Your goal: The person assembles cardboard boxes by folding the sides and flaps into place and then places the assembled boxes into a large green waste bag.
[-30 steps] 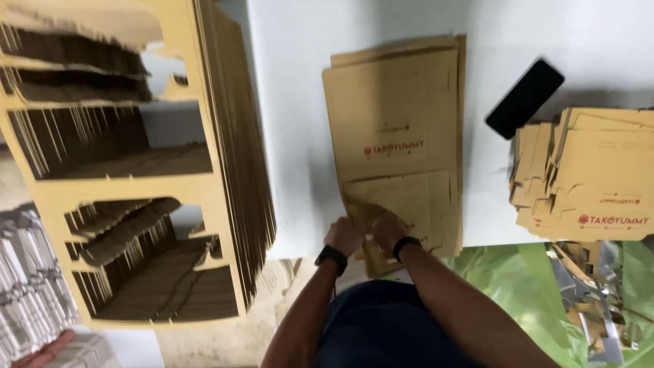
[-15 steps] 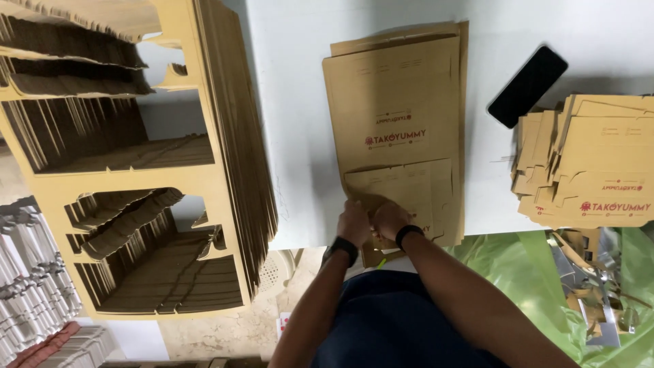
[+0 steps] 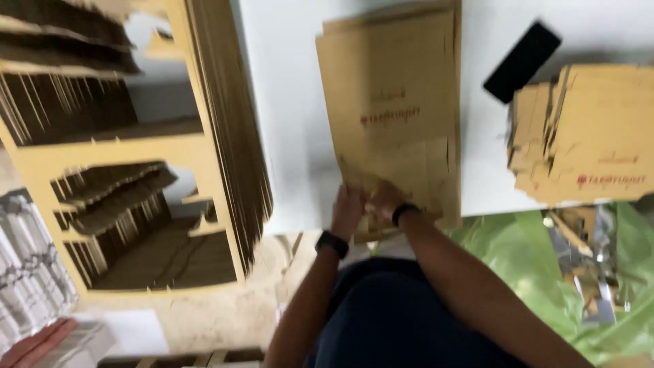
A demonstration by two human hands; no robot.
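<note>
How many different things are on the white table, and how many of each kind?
Flat cardboard box blank under both hands, left hand and right hand: 1
Pile of folded cardboard boxes at the table's right edge: 1
Black phone: 1
Total on the white table: 3
The picture is blurred, so sheets within the pile cannot be counted.

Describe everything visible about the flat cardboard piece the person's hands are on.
The flat cardboard piece is a brown, unfolded box blank, seemingly corrugated board, with a small red print near its middle and cut flaps along the near end. It lies flat on the white table, long side running away from the person, its near edge at or just over the table's edge. More sheets seem to lie under it, their edges peeking out. The left hand and right hand grip its near flaps, side by side. The picture is motion-blurred.
</note>
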